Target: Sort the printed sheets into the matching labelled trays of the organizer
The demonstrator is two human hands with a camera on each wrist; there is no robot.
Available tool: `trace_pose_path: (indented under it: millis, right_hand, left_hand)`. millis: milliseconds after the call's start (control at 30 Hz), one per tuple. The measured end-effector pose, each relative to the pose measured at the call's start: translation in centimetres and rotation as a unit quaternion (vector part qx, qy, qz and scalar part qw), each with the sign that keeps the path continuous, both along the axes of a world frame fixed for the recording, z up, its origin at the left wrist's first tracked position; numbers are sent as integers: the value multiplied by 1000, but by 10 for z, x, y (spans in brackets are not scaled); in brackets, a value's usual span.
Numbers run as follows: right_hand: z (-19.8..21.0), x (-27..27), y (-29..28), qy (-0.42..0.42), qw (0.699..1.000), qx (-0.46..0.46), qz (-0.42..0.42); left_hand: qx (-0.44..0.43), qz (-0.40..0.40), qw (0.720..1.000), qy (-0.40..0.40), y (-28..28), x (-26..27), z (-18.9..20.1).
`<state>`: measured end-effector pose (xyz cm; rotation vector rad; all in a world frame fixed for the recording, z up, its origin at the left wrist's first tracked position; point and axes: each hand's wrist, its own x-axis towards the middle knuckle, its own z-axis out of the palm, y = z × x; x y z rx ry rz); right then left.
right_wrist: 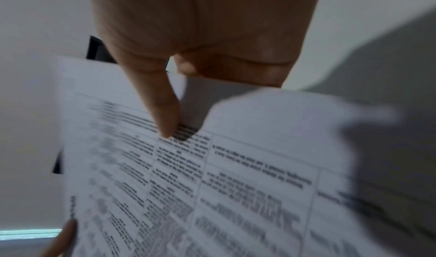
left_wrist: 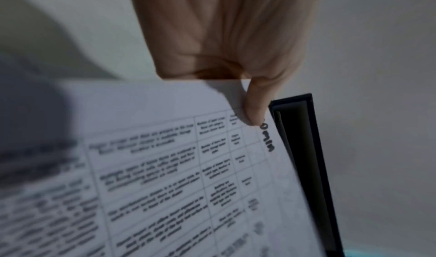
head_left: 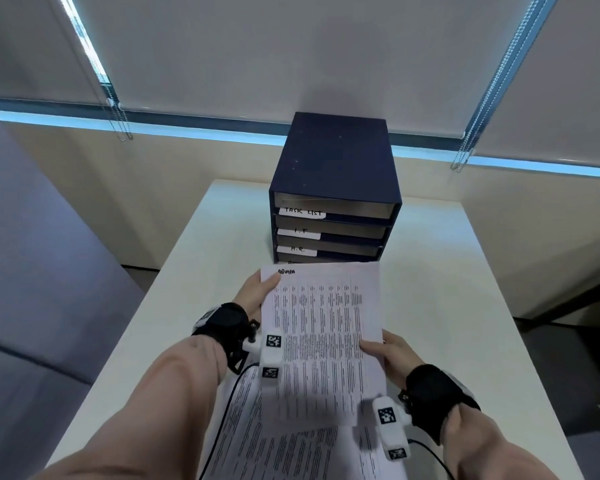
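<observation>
A printed sheet (head_left: 323, 334) with a table and the handwritten word "ADMIN" at its top left is held above the table, in front of the dark blue organizer (head_left: 333, 188). My left hand (head_left: 257, 296) pinches its upper left edge, thumb on top (left_wrist: 253, 108). My right hand (head_left: 388, 351) pinches its right edge, thumb on the print (right_wrist: 162, 115). The organizer's trays carry white labels "TASK LIST" (head_left: 302, 212), "I.T" (head_left: 299, 232) and "H.R." (head_left: 297, 250); the sheet hides the lowest label. More printed sheets (head_left: 278, 445) lie on the table under my hands.
The white table (head_left: 465, 289) ends at the left and right; a grey partition (head_left: 32, 271) stands to its left. The organizer sits at the table's far middle, against the wall below the window blinds (head_left: 291, 46). Black cables (head_left: 222, 420) run from my wrist cameras.
</observation>
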<state>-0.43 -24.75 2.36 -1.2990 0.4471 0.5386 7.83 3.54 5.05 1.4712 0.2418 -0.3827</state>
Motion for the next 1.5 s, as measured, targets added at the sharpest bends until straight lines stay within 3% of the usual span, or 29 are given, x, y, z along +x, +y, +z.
trace_pose_path:
  millis: [100,400,567,667,867,1000,1133,1300,1400,1500]
  right_hand:
    - [3,-3,-1,-10,1000,22,-4]
    - [1,-6,2,6,999,30,-14]
    - [-40,-17,-2,32,999,-13,11]
    - [-63,-12,-4,74,996,-50,-5]
    - [-67,61,-14,74,979,-191,20]
    - [-76,125,-20,49,969,-238,35]
    - [-53,147,-14,34,978,-204,12]
    - [-27,116,-14,64,987,-112,92]
    - [-45,121,-16,102,990,-97,14]
    - [-55,145,-4,96,987,-59,-115]
  left_hand:
    - [-12,-3,1000,15,8,17,-24]
    - [5,4,999,53,-5,5,4]
    - [48,50,995,72,-7,9,-1]
    - [18,65,993,101,-10,3,-16]
    - [-10,37,986,165,-20,-10,-34]
    - [9,-22,985,172,-23,-8,-38]
    - [27,-41,990,135,-32,4,-42]
    - [89,54,991,89,-47,26,-61]
    - [50,96,990,93,-50,44,-70]
    - [-82,150,978,116,-50,76,-64]
